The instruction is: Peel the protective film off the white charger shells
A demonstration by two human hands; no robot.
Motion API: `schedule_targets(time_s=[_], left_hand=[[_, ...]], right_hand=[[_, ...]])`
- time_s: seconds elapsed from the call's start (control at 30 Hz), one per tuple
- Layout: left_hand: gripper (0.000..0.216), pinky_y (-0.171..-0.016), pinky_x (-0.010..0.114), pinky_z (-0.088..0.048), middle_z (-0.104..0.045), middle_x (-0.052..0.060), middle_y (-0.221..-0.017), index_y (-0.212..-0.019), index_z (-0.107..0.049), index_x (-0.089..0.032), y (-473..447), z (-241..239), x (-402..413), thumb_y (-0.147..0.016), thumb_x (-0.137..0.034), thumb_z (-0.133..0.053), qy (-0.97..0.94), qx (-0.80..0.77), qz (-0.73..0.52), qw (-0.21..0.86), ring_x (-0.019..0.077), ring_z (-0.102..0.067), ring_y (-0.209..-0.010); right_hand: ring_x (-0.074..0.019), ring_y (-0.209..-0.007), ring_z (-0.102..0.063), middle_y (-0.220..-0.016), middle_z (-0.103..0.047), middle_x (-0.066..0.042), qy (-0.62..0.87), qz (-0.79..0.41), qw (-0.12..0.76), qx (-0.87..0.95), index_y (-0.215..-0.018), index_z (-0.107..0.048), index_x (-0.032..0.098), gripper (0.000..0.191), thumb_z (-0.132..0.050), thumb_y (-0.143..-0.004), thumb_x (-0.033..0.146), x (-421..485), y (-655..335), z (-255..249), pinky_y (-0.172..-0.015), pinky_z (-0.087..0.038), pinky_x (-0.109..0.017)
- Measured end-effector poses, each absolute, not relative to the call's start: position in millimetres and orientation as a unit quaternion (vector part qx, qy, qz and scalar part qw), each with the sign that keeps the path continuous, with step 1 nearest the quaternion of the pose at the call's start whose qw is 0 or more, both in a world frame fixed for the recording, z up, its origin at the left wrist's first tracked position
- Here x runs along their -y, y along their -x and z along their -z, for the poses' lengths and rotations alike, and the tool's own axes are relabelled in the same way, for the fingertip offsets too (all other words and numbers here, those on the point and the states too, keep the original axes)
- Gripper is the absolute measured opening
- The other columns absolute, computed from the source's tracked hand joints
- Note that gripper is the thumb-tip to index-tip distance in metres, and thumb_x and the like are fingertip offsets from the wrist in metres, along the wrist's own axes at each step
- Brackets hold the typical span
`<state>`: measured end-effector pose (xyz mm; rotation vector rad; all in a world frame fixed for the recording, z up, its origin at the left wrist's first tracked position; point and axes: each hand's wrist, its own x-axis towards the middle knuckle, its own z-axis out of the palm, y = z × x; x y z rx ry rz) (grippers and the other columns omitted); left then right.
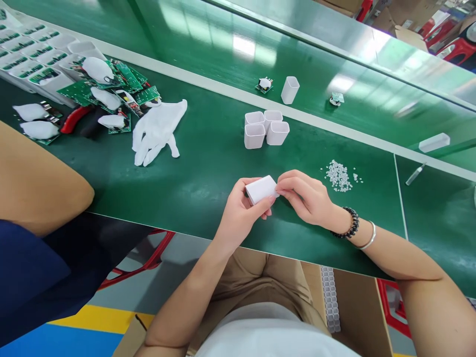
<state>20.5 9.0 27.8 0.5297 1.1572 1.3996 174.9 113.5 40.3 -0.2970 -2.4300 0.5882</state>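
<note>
My left hand (243,208) is wrapped round a small white plastic housing (261,189), held on its side just above the green bench. At the housing's right end, the fingertips of my right hand (307,196) are pinched together; whatever they hold, if anything, is too small to make out. Several open white housings (255,136) stand upright in a cluster beyond my hands. To the right lies a scattered pile of tiny clear pieces (338,176).
Left on the bench are a white glove (156,131), red-handled pliers (76,119), green circuit boards (128,74) and a tray of filled housings (33,54). A person's arm (40,178) reaches in there. A small pen-like tool (415,174) lies right. A cardboard box (360,307) stands below.
</note>
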Motion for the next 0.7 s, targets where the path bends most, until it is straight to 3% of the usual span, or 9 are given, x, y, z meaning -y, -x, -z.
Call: schedule_targets(time_s=[0.2, 0.33, 0.53, 0.7], left_hand=[[0.047, -0.052, 0.021, -0.048, -0.066, -0.001, -0.080, -0.108, -0.054, -0.015, -20.5, -26.0, -8.6, -0.075, -0.029, -0.084, -0.235, -0.492, -0.604, 0.581, 0.0087, -0.060, -0.059], [0.048, -0.053, 0.021, -0.049, -0.065, -0.001, -0.084, -0.110, -0.054, -0.016, -20.8, -25.6, -7.7, -0.075, -0.030, -0.084, -0.241, -0.500, -0.612, 0.564, 0.0086, -0.061, -0.061], [0.049, -0.055, 0.022, -0.051, -0.066, 0.002, -0.096, -0.113, -0.054, -0.020, -21.8, -23.5, -5.2, -0.076, -0.033, -0.083, -0.283, -0.520, -0.608, 0.530, 0.0110, -0.063, -0.068], [0.048, -0.057, 0.022, -0.051, -0.065, 0.003, -0.099, -0.113, -0.053, -0.021, -22.5, -20.4, -3.7, -0.077, -0.032, -0.082, -0.302, -0.518, -0.611, 0.517, 0.0131, -0.065, -0.075]], right_hand=[[-0.0158, -0.078, -0.061, -0.091, -0.066, -0.007, 0.114, -0.230, 0.317, 0.913, -0.100, -0.056, 0.022, 0.016, -0.048, -0.098, 0.008, -112.3, -174.9, -39.2, -0.063, -0.051, -0.027], [-0.0159, -0.079, -0.062, -0.091, -0.065, -0.005, 0.152, -0.334, 0.311, 0.877, -0.094, -0.058, 0.022, 0.013, -0.053, -0.098, 0.012, -111.0, -176.0, -38.9, -0.066, -0.053, -0.029], [-0.0115, -0.066, -0.058, -0.090, -0.062, -0.003, 0.217, -0.528, 0.271, 0.775, -0.087, -0.060, 0.021, 0.011, -0.062, -0.097, 0.026, -110.1, -176.5, -41.7, -0.057, -0.054, -0.027], [-0.0110, -0.066, -0.060, -0.084, -0.062, -0.001, 0.240, -0.615, 0.246, 0.710, -0.088, -0.062, 0.021, 0.013, -0.069, -0.094, 0.030, -111.5, -175.8, -43.3, -0.059, -0.055, -0.026]])
